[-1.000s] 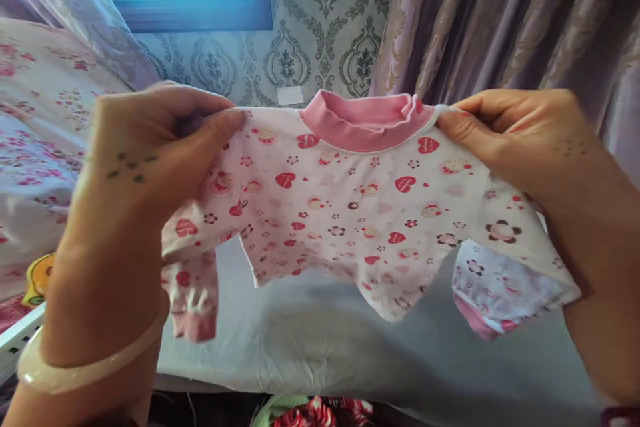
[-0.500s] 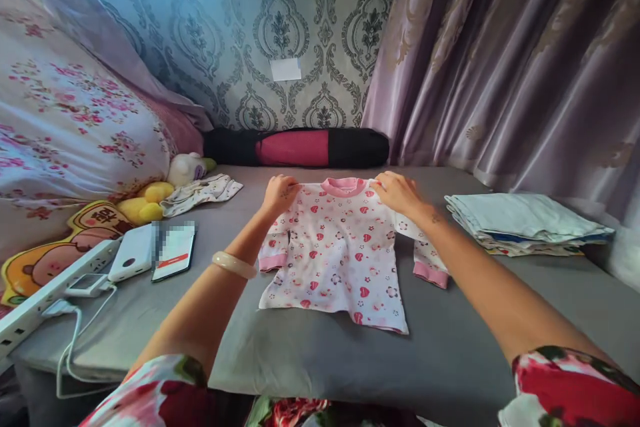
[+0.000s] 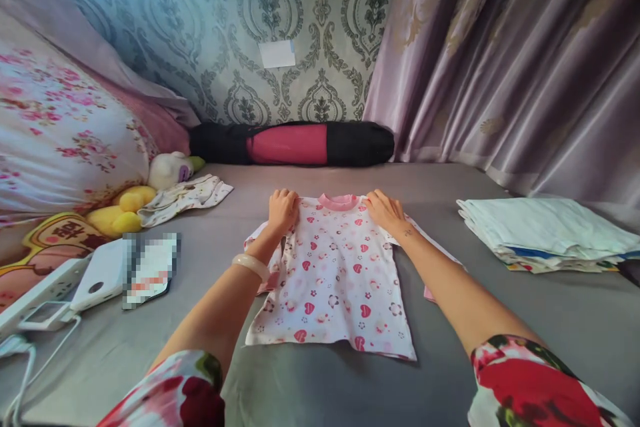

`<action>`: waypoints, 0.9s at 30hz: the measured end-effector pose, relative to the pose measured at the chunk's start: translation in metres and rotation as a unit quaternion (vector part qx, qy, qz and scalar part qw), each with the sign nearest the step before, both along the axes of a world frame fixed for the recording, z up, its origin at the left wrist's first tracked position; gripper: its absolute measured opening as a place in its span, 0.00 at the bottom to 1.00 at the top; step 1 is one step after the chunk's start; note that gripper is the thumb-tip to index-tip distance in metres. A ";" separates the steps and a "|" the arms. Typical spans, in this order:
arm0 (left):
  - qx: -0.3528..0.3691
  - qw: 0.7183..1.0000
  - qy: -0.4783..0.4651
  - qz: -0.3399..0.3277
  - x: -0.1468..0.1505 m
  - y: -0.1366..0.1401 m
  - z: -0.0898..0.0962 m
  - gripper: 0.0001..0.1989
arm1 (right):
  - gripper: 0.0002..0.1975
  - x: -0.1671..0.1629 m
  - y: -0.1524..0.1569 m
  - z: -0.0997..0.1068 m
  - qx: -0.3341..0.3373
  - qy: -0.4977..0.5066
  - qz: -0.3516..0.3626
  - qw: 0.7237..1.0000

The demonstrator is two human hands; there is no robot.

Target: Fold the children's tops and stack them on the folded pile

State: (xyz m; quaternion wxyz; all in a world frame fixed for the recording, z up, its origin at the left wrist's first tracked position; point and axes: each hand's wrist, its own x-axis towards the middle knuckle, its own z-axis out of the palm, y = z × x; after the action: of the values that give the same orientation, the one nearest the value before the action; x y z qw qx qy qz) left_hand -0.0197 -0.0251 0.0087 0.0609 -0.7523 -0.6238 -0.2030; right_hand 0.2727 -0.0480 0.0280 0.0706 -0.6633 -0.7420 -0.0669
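Observation:
A small long-sleeved shirt [image 3: 333, 280], white with pink hearts and flowers and a pink collar, lies spread on the grey sheet [image 3: 310, 387], its collar away from me. My left hand [image 3: 284, 208] is closed on the shirt's left shoulder. At the other shoulder, just right of the collar, my right hand [image 3: 385, 211] grips the cloth too. The sleeves trail out to both sides, partly covered by my forearms. The fingertips of both hands are mostly hidden.
On the right lies a stack of folded cloths [image 3: 550, 230]. To the left are a phone [image 3: 153, 270], a white power bank [image 3: 103, 273], a power strip [image 3: 47, 290], a crumpled printed garment [image 3: 187, 200] and plush toys [image 3: 120, 213]. A black and pink rolled bag [image 3: 290, 143] rests against the wall.
Both hands still hold the shoulders. The shirt hangs straighter, with its lower edge nearer me, and its sleeves have shifted beneath my forearms. The camera view has moved closer and tilted downward.

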 end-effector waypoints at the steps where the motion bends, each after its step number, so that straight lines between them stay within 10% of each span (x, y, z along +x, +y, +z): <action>1: -0.001 1.000 0.009 -0.002 -0.001 0.003 -0.003 0.16 | 0.18 -0.001 0.004 -0.002 -0.007 0.003 -0.001 1.000; 27: -0.090 0.996 -0.002 -0.004 0.005 0.058 -0.018 0.10 | 0.19 0.001 0.058 -0.022 -0.070 0.085 -0.046 0.993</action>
State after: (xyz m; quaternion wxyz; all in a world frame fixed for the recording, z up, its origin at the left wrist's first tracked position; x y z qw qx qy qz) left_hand -0.0149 0.0324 -0.0097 -0.0089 -0.7565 -0.6369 -0.1484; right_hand 0.2740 0.0098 0.0061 0.0836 -0.7031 -0.7051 0.0390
